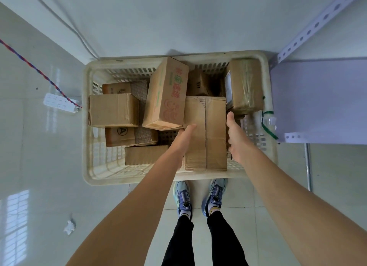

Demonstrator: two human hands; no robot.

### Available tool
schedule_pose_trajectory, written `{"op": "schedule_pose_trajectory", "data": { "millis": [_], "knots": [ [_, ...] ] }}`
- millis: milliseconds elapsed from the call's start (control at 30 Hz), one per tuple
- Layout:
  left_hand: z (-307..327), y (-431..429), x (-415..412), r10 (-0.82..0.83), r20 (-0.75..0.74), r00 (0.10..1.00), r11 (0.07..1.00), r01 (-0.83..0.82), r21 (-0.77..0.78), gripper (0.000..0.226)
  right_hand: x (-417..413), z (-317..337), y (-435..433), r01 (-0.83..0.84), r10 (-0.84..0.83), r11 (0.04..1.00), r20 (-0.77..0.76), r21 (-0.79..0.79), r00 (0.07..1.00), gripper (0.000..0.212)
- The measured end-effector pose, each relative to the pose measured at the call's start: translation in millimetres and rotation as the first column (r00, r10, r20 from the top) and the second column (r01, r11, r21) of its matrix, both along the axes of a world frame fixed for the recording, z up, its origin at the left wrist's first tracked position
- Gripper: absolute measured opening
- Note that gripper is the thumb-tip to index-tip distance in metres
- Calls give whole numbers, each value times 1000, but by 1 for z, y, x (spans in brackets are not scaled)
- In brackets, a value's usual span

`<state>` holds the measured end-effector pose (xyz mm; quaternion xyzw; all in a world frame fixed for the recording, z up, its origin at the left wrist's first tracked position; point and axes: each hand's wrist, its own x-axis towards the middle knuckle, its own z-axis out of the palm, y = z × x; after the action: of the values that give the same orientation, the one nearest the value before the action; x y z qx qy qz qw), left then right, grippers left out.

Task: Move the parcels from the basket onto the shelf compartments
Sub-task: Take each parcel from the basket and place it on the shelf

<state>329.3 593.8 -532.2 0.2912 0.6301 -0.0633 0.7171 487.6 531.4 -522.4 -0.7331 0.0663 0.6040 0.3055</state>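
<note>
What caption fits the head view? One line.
Left hand and right hand flank a brown cardboard parcel in a cream slatted plastic basket beside a metal shelf.

Parcels [113,110] lie heaped in the basket [87,126] on the floor [39,156]; shelf [317,99] just right, power strip [59,103] left, shoes [183,198] before it, perhaps touching.

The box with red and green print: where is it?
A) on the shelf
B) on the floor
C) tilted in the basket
C: the printed box lies tilted inside the basket, just left of the plain box that the left hand and right hand flank.
</note>
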Motion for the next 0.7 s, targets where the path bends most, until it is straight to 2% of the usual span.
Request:
{"op": "schedule_pose_trajectory", "data": {
  "millis": [167, 267, 333, 400, 533, 700],
  "knots": [
    [36, -11, 1, -25, 83, 996, 999, 22, 42, 112, 6, 34, -15, 42, -46, 997, 62, 62, 997, 91],
    [68, -16, 2, -51, 101, 994, 996, 44, 74, 110, 8, 67, -19, 84, -94, 990, 85, 112, 992, 83],
    [91, -17, 2, -47, 111, 993, 995, 36, 95, 100, 8, 88, -26, 123, -137, 984, 112, 129, 984, 79],
    [115, -18, 0, -37, 139, 990, 993, 21, 115, 81, 8, 108, -32, 128, -148, 979, 122, 158, 981, 87],
    [169, -15, -11, -37, 246, 969, 979, -15, 204, 68, 9, 154, -34, 149, -183, 952, 104, 269, 978, 87],
    [225, 1, -27, 22, 375, 927, 947, -139, 288, 84, 6, 225, -29, 115, -209, 891, 171, 438, 963, 99]
  ]
}}
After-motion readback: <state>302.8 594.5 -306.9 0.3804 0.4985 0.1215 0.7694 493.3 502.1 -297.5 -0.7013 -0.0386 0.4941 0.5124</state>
